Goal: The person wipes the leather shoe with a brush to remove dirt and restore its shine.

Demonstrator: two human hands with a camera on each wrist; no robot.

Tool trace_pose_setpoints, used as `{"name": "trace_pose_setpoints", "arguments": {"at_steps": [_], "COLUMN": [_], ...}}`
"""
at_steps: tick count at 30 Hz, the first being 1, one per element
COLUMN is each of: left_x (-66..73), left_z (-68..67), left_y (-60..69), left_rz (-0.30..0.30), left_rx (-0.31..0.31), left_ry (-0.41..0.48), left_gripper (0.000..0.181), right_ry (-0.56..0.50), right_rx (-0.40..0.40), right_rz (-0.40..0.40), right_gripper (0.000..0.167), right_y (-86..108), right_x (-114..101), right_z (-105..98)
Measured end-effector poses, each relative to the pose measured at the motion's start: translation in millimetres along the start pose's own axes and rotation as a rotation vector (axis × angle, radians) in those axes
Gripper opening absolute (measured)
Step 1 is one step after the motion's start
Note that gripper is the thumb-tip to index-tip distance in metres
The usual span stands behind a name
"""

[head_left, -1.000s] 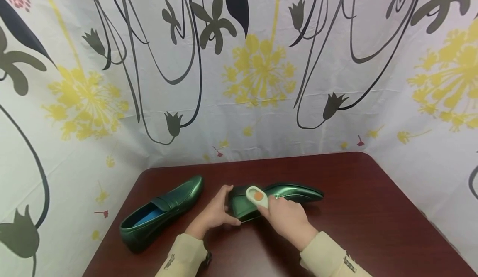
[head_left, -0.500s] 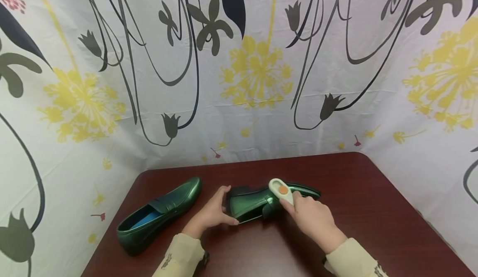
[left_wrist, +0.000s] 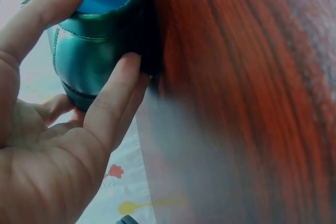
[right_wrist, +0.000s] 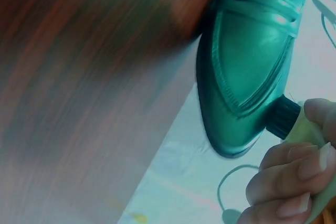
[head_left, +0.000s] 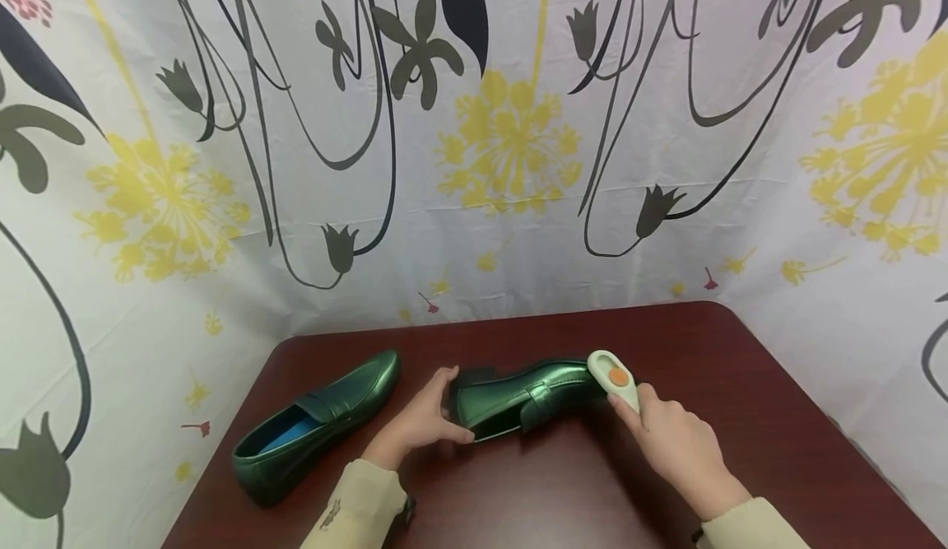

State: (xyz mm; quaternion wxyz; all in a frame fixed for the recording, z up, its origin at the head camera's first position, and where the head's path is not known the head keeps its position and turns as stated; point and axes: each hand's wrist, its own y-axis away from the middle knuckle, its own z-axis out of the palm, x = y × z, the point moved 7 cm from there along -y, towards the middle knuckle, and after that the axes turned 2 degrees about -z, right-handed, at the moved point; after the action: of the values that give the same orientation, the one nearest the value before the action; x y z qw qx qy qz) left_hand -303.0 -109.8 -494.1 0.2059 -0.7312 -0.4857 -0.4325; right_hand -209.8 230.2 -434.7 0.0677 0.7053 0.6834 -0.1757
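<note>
Cloth first, it's the biggest: printed cloth (head_left: 511,273) hangs behind and on both sides, white with yellow, grey and red plant shapes, lightly creased. Table (head_left: 504,491): dark red-brown wood grain, rounded far corners, pale glare near the front; I wouldn't judge shine against that.

Other shoe (head_left: 326,405), metallic green loafer, sits upright at left, blue lining showing. Work shoe (head_left: 539,401), its match, lies mid-table tipped on its side, opening toward the person, toe to the right. Can't tell how much of it bears on the wood.

Left hand (head_left: 418,425) grips its heel, thumb at the opening rim, fingers behind. Right hand (head_left: 677,438) holds the brush (head_left: 613,374), pale handle with an orange spot. Dark bristles (right_wrist: 283,118) meet the side of the toe.

I read the step as brushing the upper, toe end. To do it well, I'd brace the heel firmly so the toe can't swing, stroke light and even along the curve, lead with bristles rather than handle edge, and go easy over stitching. Main risk I see: sliding off the taper.
</note>
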Motion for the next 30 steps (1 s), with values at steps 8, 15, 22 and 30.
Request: {"name": "trace_pose_setpoints", "arguments": {"at_steps": [8, 15, 22, 30], "left_x": [11.2, 10.7, 9.1, 7.5], "left_z": [-11.2, -17.4, -22.2, -22.8], "left_y": [-5.3, -11.8, -16.6, -20.3], "left_rz": [0.002, -0.037, -0.092, -0.099], "left_rx": [0.005, 0.0, -0.009, -0.018], "left_ry": [-0.115, -0.14, -0.001, 0.149], "left_gripper": [0.111, 0.106, 0.095, 0.082], "right_ry": [-0.014, -0.02, -0.023, -0.017], "right_rx": [0.005, 0.03, 0.024, 0.02], "right_rz": [0.019, 0.019, 0.032, 0.044], "right_gripper": [0.063, 0.061, 0.061, 0.061], "right_y": [3.8, 4.2, 6.0, 8.6], "right_x": [20, 29, 33, 37], "right_z": [-5, -9, -10, -8]}}
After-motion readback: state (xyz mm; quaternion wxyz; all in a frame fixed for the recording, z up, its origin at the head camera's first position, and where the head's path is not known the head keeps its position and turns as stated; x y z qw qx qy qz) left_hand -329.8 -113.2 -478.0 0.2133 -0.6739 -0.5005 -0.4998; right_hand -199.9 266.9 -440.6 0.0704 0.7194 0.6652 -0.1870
